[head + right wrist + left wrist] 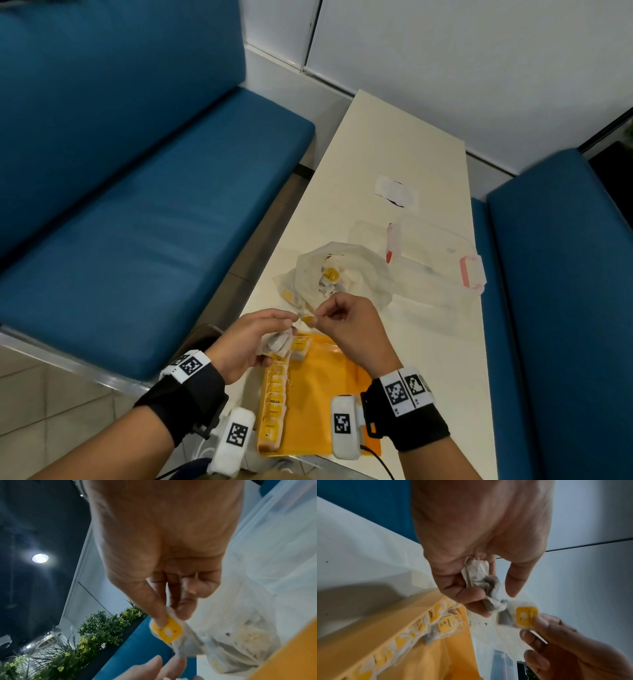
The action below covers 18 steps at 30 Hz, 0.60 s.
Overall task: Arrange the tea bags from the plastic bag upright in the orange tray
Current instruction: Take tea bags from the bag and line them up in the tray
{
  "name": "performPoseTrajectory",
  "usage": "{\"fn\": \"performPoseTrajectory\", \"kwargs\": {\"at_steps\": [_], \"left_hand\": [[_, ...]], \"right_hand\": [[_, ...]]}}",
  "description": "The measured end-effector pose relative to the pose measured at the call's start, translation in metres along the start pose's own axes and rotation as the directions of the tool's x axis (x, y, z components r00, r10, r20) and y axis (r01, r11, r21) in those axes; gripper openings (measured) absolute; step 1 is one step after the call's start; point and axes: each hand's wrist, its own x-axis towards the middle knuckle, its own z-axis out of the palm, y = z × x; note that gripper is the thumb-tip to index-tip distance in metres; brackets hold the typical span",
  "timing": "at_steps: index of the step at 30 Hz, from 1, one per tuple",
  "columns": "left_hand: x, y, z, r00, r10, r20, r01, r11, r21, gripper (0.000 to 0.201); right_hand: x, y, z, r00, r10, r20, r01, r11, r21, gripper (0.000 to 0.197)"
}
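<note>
Tea bags (pixel 276 343) sit bunched in the left hand (pixel 246 344) in the head view, its fingers curled round the crumpled white sachets just above the far end of the orange tray (pixel 318 394). The right hand (pixel 352 329) meets it from the other side, thumb and forefinger pinching a small yellow tag (pixel 307 320) between the two hands. A row of tea bags (pixel 274 404) already stands upright along the tray's left wall, yellow tags facing up. Beyond the hands the white plastic bag (pixel 342 274) lies open on the cream table (pixel 394 154), more tagged sachets showing in its mouth, and a clear lidded box (pixel 442 260) with pink clips rests just beside it to the right. From the left wrist, the left hand (pixel 479 547) grips the grey-white bundle (pixel 486 586) with curled fingers, while the right hand's fingertips (pixel 541 620) pinch the yellow tag (pixel 526 616) of one bag hanging from it; below, the upright row (pixel 423 630) lines the tray wall (pixel 388 620). From the right wrist, the right hand (pixel 163 547) nips the yellow tag (pixel 169 630) between thumb and forefinger, the other fingers folded in, with the plastic bag (pixel 240 635) behind and a corner of the tray (pixel 291 655) at lower right.
</note>
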Motion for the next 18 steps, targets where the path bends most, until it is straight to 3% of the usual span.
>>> {"fn": "performPoseTrajectory", "kwargs": {"at_steps": [7, 9, 13, 16, 18], "left_hand": [[0.001, 0.002, -0.002, 0.978, 0.163, -0.127, -0.138, 0.974, 0.181, 0.02], [0.0, 0.005, 0.0, 0.969, 0.231, -0.093, -0.198, 0.94, 0.277, 0.014], [-0.001, 0.007, 0.004, 0.966, 0.248, 0.073, -0.254, 0.861, 0.44, 0.037], [0.004, 0.001, 0.005, 0.956, 0.285, 0.062, -0.27, 0.787, 0.555, 0.012], [0.005, -0.001, 0.005, 0.956, 0.294, 0.028, -0.258, 0.788, 0.559, 0.008]], "right_hand": [[-0.002, 0.005, -0.012, 0.994, 0.001, 0.11, 0.009, 0.996, -0.086, 0.014], [-0.004, 0.005, -0.011, 0.988, -0.003, 0.157, 0.008, 0.999, -0.031, 0.01], [-0.007, 0.004, -0.005, 0.984, -0.013, 0.18, 0.013, 1.0, -0.002, 0.007], [-0.009, 0.007, 0.0, 0.989, -0.021, 0.148, 0.017, 1.0, 0.024, 0.007], [-0.01, 0.012, 0.003, 0.995, -0.009, 0.095, 0.003, 0.998, 0.068, 0.007]]}}
